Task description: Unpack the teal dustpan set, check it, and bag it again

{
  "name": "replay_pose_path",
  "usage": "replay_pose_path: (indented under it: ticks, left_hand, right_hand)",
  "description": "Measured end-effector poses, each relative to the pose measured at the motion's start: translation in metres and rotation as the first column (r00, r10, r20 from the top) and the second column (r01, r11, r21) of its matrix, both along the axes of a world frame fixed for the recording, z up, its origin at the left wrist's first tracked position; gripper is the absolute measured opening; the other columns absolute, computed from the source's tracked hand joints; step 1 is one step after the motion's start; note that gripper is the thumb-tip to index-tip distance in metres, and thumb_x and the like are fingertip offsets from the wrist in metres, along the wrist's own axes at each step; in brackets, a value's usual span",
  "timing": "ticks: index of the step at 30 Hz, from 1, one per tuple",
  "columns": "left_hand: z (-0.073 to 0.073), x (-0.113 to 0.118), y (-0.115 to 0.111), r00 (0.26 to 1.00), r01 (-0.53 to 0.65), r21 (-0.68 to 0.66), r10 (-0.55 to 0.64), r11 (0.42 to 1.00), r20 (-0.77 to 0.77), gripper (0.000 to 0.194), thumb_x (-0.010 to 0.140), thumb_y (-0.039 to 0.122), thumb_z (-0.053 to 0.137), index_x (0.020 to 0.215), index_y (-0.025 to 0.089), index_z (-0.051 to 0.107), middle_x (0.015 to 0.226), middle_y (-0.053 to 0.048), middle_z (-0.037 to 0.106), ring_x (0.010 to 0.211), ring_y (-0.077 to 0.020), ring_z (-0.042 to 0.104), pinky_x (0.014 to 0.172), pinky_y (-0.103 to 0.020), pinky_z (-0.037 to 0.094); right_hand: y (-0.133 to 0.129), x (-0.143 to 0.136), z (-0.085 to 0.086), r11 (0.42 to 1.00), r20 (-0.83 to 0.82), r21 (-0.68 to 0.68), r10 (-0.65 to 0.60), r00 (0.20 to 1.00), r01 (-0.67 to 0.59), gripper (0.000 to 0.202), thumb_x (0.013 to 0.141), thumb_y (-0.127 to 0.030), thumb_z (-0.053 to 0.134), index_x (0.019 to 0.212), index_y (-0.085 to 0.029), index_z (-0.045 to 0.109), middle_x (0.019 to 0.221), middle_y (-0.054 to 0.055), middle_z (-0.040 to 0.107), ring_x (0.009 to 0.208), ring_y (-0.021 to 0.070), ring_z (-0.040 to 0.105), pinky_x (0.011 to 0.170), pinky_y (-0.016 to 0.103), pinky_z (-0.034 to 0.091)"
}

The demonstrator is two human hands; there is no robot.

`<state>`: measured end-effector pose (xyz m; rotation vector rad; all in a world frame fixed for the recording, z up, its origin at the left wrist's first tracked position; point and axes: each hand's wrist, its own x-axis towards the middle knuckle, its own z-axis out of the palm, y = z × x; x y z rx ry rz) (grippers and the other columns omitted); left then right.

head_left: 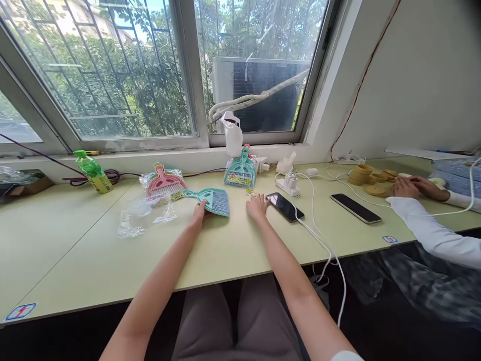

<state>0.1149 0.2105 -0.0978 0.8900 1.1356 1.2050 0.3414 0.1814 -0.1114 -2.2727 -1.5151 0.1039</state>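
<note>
Hands are set apart on the table (221, 260). L to R: a pink set (165, 184) is seen in back, w/ a clear wrapper (145, 215) in front. Next, the green set (217, 201) is gripped at its near edge by the L hand (199, 213), thumb on top; its long axis is laid approx. crosswise, handle L, bristles R, between the hands but nearer the L. Palm down, the R hand (257, 206) is rested beside a phone (287, 206), fingers slightly spread, approx. over a small label (250, 191); whether it's held can't be told.
</note>
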Motion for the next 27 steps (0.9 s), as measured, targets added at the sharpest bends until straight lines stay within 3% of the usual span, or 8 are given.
replay_pose_path:
  ticks: [3,5,11,17,21,27]
  left_hand:
    - [-0.001,0.001,-0.001,1.000,0.025,0.009,-0.025,1.000,-0.012,0.014,0.081,0.019,0.060,0.093,0.016,0.054,0.078,-0.004,0.067,0.068,-0.0154,0.067,0.067,-0.029,0.058]
    - [0.000,0.001,-0.001,0.999,0.041,0.012,-0.041,0.999,-0.008,0.016,0.079,0.017,0.062,0.093,0.014,0.055,0.078,-0.004,0.067,0.067,-0.0151,0.067,0.067,-0.029,0.058]
    - [0.001,0.003,-0.003,0.999,0.032,0.019,-0.032,0.999,-0.004,0.015,0.079,0.012,0.059,0.093,0.015,0.054,0.075,-0.002,0.065,0.060,-0.0129,0.064,0.066,-0.030,0.058]
    - [0.002,0.003,-0.004,1.000,0.003,0.005,-0.003,1.000,-0.002,0.016,0.079,0.012,0.055,0.094,0.017,0.054,0.068,0.000,0.062,0.057,-0.0135,0.063,0.065,-0.031,0.059]
    - [0.002,0.003,-0.004,1.000,0.011,0.005,-0.011,1.000,-0.010,0.018,0.080,0.013,0.053,0.098,0.017,0.054,0.067,0.000,0.064,0.054,-0.0145,0.063,0.064,-0.033,0.058]
    - [0.000,0.004,-0.004,1.000,0.006,0.026,-0.005,1.000,-0.019,0.019,0.079,0.014,0.053,0.098,0.018,0.055,0.068,0.000,0.063,0.055,-0.0140,0.062,0.065,-0.032,0.058]
  right_hand:
    - [-0.005,-0.011,0.008,0.996,0.014,0.019,0.091,0.996,-0.091,0.036,0.093,-0.024,0.039,0.118,-0.019,0.065,0.125,0.017,0.061,0.123,0.0288,0.049,0.108,0.050,0.024]
    - [-0.008,-0.015,0.013,0.992,-0.015,0.044,0.116,0.993,-0.116,0.032,0.093,-0.026,0.043,0.112,-0.021,0.068,0.109,0.014,0.068,0.109,0.0255,0.058,0.097,0.041,0.037]
    - [-0.008,-0.006,0.015,0.987,-0.072,0.034,0.160,0.985,-0.158,0.035,0.079,-0.038,0.070,0.110,-0.021,0.069,0.122,0.010,0.063,0.119,0.0284,0.050,0.090,0.038,0.042]
    - [-0.002,0.003,0.007,0.982,-0.390,0.106,0.188,0.902,-0.159,0.039,0.070,-0.016,0.075,0.109,-0.017,0.069,0.108,0.008,0.070,0.097,0.0197,0.065,0.085,0.030,0.048]
    - [0.000,0.000,0.007,0.964,-0.363,0.154,0.260,0.895,-0.218,0.047,0.065,-0.015,0.078,0.111,-0.017,0.067,0.114,0.010,0.066,0.108,0.0224,0.060,0.093,0.037,0.048]
    - [0.003,0.000,0.010,0.941,-0.366,0.071,0.334,0.869,-0.332,0.052,0.064,-0.008,0.075,0.114,-0.017,0.066,0.116,0.011,0.064,0.107,0.0229,0.061,0.091,0.039,0.050]
